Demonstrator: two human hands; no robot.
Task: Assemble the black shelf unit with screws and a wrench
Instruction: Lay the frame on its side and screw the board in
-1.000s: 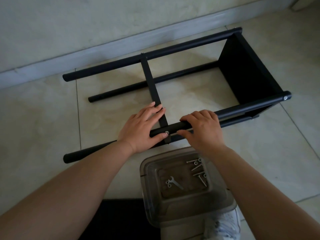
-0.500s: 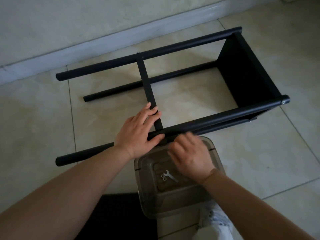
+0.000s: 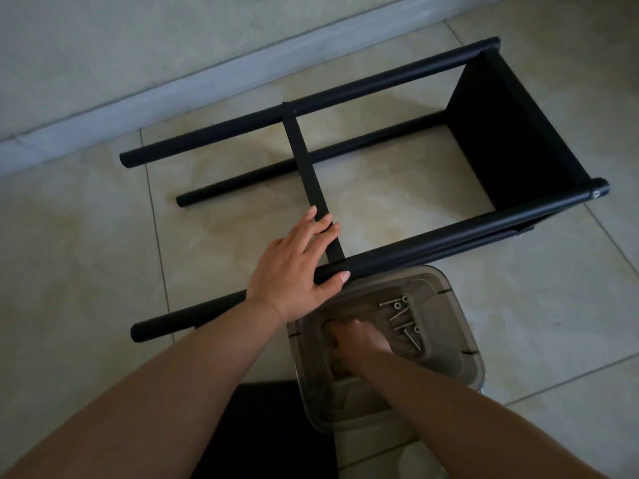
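At the crossbar joint, left hand [image 3: 294, 267] presses flat-fingered on the black shelf unit [image 3: 408, 188], lying sideways on the floor; right hand [image 3: 359, 344] reaches inside the clear bin [image 3: 460, 344], grip undeterminable. Frame likely rigid, light; hold by tubes.

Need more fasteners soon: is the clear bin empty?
Not empty: several screws lie inside the clear bin, beside the right hand.
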